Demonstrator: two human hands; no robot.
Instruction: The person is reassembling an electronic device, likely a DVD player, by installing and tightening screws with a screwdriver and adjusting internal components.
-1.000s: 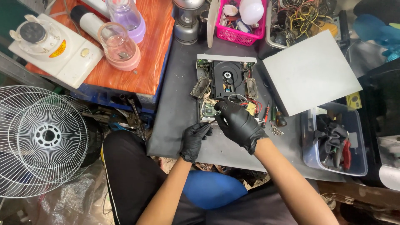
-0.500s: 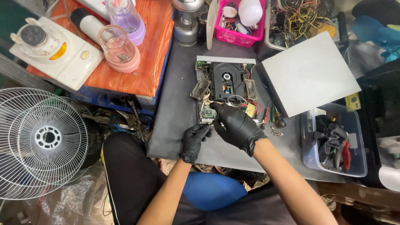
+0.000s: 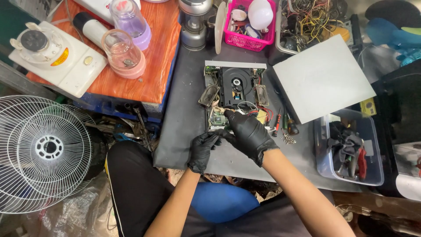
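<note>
A white fan guard (image 3: pixel 46 149) lies at left. A blender base (image 3: pixel 55 57) and two jars (image 3: pixel 125 55) sit on an orange board (image 3: pixel 158 66); a pink basket (image 3: pixel 252 30) stands beyond, a grey panel (image 3: pixel 322 77) at right.

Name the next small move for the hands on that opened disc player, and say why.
Probably lift the green circuit board slightly. Both gloved hands, left hand and right hand, meet at its near edge on the opened disc player, and wires beside it look attached.

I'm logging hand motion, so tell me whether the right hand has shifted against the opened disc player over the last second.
Barely. The right hand remains over the green circuit board at the opened disc player's near edge, fingertips on it.
</note>
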